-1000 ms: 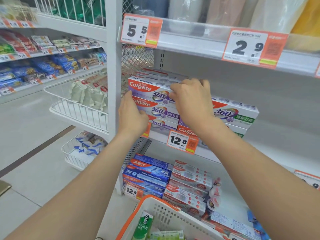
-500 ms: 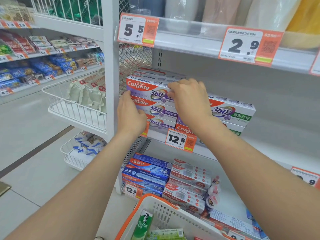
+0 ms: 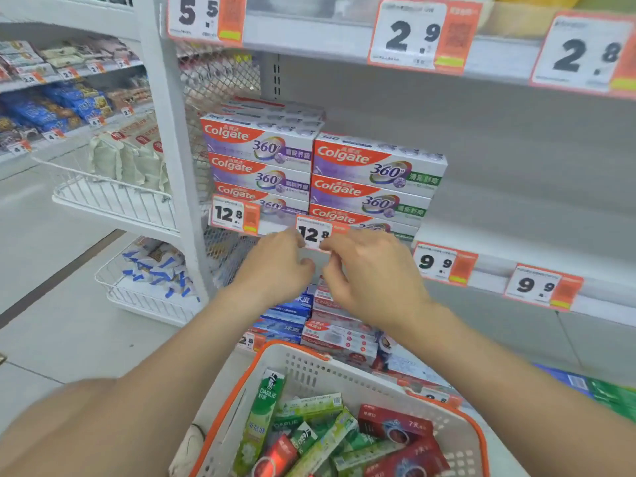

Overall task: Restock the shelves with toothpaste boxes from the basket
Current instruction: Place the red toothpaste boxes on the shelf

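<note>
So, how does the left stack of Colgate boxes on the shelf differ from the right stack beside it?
The left Colgate stack reaches higher than the right Colgate stack. Its boxes carry a purple patch at the right end; the right stack's carry a green one. The left stack stands beside the mesh side panel, the right stack beside bare shelf. Both hold Colgate 360 boxes lying flat, fronts outward.

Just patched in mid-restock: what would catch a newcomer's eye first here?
Two stacks of Colgate 360 boxes fill the left end of the middle shelf, bare to their right. Just below, the left hand and right hand meet at a 12.8 price tag; whether they pinch it is unclear. At bottom, the orange-rimmed basket holds green and red toothpaste boxes.
</note>
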{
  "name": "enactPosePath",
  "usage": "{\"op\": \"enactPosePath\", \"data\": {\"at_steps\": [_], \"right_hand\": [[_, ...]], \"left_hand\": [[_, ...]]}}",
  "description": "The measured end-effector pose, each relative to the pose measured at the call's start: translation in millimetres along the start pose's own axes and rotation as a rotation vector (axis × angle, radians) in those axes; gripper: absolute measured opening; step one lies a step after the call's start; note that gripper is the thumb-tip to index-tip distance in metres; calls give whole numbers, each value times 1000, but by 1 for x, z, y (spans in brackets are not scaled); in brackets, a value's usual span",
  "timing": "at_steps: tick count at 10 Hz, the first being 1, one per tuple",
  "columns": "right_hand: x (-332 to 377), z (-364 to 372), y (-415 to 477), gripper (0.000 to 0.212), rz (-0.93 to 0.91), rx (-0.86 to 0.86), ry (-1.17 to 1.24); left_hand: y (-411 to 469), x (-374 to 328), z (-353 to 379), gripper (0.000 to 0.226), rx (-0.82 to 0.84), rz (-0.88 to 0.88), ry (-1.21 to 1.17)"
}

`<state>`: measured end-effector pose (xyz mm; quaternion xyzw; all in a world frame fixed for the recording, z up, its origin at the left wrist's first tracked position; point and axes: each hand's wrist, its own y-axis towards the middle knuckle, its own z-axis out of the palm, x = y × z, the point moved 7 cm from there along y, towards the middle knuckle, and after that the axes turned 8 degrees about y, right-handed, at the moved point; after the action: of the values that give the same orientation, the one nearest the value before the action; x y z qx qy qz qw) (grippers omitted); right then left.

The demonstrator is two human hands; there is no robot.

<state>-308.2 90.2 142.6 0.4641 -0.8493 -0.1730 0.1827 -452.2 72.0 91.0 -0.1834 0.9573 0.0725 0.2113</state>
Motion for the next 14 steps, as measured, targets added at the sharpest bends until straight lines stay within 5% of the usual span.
{"op": "enactPosePath", "data": {"at_steps": [1, 3, 6, 9, 12, 13, 14], "right_hand": [[-18, 20, -68, 30, 134, 387, 7], [-59, 47, -174, 11, 197, 914, -65], [-94, 91, -268, 17, 170, 1343, -68], [-90, 134, -377, 8, -15, 1459, -39], [-129, 115, -417, 42, 4, 1292, 31], [-158, 99, -431, 30, 117, 1303, -26], [-187, 90, -450, 53, 235, 1345, -105]], "left_hand": [[-42, -39, 68, 30, 374, 138, 142], [-106, -60, 195, 48, 824, 254, 523], [-155, -77, 281, 53, 1058, 286, 624], [-222, -74, 333, 41, 1160, 256, 664], [-259, -83, 356, 35, 1149, 358, 648], [-257, -84, 357, 47, 1090, 421, 633], [-249, -86, 362, 45, 1024, 448, 581]]}}
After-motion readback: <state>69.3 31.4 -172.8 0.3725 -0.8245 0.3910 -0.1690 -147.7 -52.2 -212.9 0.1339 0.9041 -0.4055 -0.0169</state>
